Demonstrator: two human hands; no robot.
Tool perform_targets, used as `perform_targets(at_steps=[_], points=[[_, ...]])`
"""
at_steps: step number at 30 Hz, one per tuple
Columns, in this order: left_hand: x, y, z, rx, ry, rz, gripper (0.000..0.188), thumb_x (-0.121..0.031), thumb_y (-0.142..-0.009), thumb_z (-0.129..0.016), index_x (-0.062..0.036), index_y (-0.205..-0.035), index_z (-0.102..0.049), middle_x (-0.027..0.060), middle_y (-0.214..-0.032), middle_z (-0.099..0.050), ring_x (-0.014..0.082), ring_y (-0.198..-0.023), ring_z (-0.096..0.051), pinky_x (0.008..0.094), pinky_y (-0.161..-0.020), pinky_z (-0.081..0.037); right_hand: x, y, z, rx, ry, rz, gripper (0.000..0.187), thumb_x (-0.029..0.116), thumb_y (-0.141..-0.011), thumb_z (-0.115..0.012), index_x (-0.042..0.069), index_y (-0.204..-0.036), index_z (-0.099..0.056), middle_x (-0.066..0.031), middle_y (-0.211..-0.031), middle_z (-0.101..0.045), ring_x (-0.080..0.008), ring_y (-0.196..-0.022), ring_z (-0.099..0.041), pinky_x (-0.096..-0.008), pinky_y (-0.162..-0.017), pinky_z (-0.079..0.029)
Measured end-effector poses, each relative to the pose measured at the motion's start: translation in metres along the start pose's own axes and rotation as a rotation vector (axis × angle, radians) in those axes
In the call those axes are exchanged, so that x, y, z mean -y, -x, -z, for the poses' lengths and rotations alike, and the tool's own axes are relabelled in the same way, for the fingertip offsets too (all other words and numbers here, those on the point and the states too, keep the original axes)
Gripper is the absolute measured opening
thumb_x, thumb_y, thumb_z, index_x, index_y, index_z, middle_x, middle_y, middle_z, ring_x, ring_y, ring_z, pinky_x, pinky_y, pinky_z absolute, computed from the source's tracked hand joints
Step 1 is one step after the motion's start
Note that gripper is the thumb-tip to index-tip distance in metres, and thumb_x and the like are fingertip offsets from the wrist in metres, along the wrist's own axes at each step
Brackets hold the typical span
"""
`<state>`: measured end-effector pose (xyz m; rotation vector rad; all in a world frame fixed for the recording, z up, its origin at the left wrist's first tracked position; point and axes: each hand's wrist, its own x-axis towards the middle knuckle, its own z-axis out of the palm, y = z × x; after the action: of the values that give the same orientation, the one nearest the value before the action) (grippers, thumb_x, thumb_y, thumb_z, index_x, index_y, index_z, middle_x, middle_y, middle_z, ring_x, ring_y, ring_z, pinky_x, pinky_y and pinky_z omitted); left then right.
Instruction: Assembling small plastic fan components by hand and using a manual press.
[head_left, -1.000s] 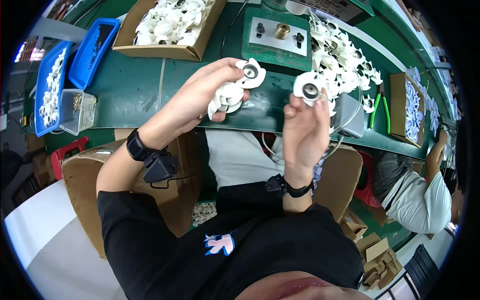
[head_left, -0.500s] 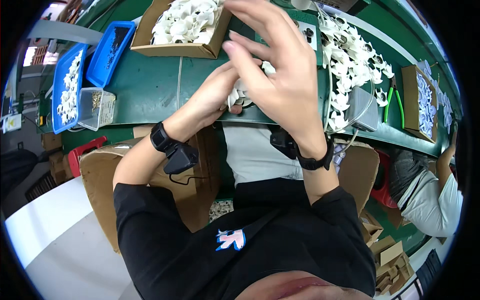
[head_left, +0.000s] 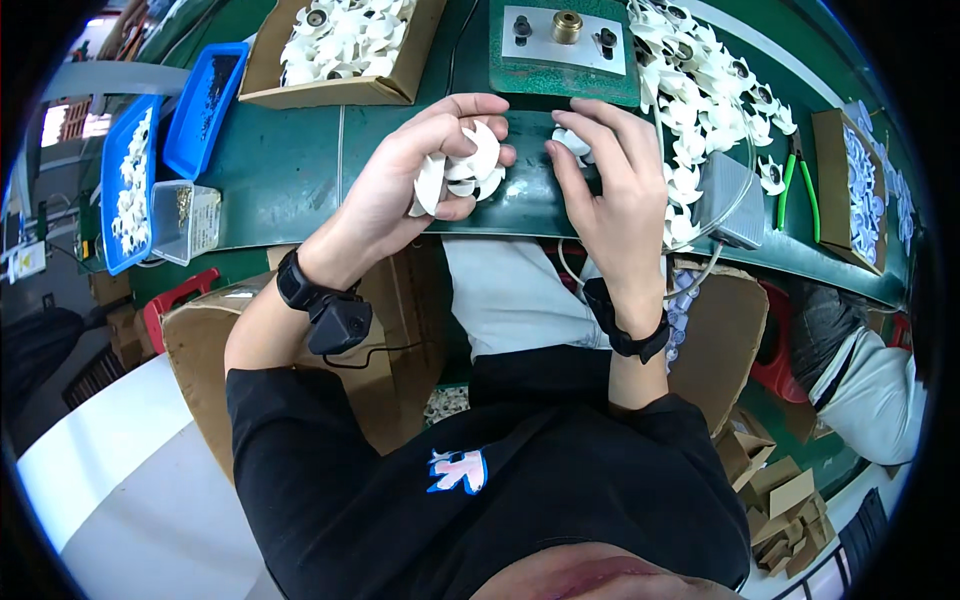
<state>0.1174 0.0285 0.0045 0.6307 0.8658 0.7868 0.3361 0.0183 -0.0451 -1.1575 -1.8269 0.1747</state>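
My left hand [head_left: 405,165] is curled around several white fan impellers [head_left: 468,172], their curved blades showing between thumb and fingers. In my right hand [head_left: 622,180], another white impeller [head_left: 572,142] is pinched between the thumb and fingertips, apart from the left hand and just above the green table [head_left: 280,170]. Straight beyond both hands sits a green press fixture [head_left: 505,82] topped by a silver plate [head_left: 572,60], which carries a brass post [head_left: 567,26] and two dark clamps. To the right of my right hand lies a heap of white impellers [head_left: 690,75], some with dark centres.
A cardboard box [head_left: 325,96] of white impellers stands at the far left. Beside it are blue trays [head_left: 205,150] and a clear container [head_left: 203,225]. Rightward lie a grey pedal-like box [head_left: 730,200], green-handled pliers [head_left: 812,195] and a box of bluish parts [head_left: 828,180]. Another person sits far right.
My hands have moved apart and nearer to me. The right hand has come down from over the fixture, uncovering it, and an impeller now shows in its fingers.
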Motion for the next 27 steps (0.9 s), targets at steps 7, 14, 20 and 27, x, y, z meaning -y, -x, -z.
perform_targets(at_steps=[7, 14, 20, 27], points=[[0.003, 0.001, -0.026, -0.119, -0.39, -0.007, 0.057, -0.056, -0.111, -0.038, -0.0112, -0.141, -0.056, 0.0046, -0.105, -0.069, 0.0039, -0.077, -0.064, 0.0167, -0.051, -0.045, 0.022, -0.003, -0.002, 0.156, -0.241, 0.097, 0.053, 0.018, -0.075, -0.088, 0.011, -0.126, -0.074, -0.0075, -0.119, -0.07, -0.0284, -0.099, -0.065, -0.0373, -0.083, -0.056], [0.0, 0.004, -0.025, -0.062, -0.266, 0.074, 0.049, -0.048, -0.112, -0.038, -0.0121, -0.14, -0.056, 0.0071, -0.108, -0.069, 0.0046, -0.064, -0.058, 0.017, -0.043, -0.038, 0.024, 0.005, 0.001, 0.129, -0.558, -0.221, 0.042, 0.008, -0.082, -0.086, 0.004, -0.122, -0.074, -0.0093, -0.113, -0.074, -0.0175, -0.089, -0.069, -0.0294, -0.078, -0.054], [0.002, 0.001, -0.009, 0.082, -0.043, 0.017, 0.042, -0.026, -0.105, -0.049, -0.0023, -0.139, -0.053, 0.0097, -0.122, -0.061, 0.013, -0.1, -0.069, 0.0201, -0.047, -0.044, 0.023, 0.005, 0.012, 0.032, -1.276, -0.721, 0.045, 0.032, -0.115, -0.045, -0.005, -0.133, -0.062, -0.0174, -0.107, -0.074, -0.0103, -0.078, -0.065, -0.023, -0.064, -0.052], [0.001, 0.001, -0.006, -0.008, -0.187, -0.145, 0.048, -0.002, -0.09, -0.043, -0.0001, -0.138, -0.048, 0.0099, -0.13, -0.057, 0.0123, -0.108, -0.064, 0.0187, -0.048, -0.042, 0.028, 0.001, 0.017, 0.169, -1.177, -0.745, 0.065, 0.043, -0.114, -0.035, -0.009, -0.151, -0.045, -0.0233, -0.112, -0.071, -0.0134, -0.077, -0.062, -0.0246, -0.056, -0.049]])
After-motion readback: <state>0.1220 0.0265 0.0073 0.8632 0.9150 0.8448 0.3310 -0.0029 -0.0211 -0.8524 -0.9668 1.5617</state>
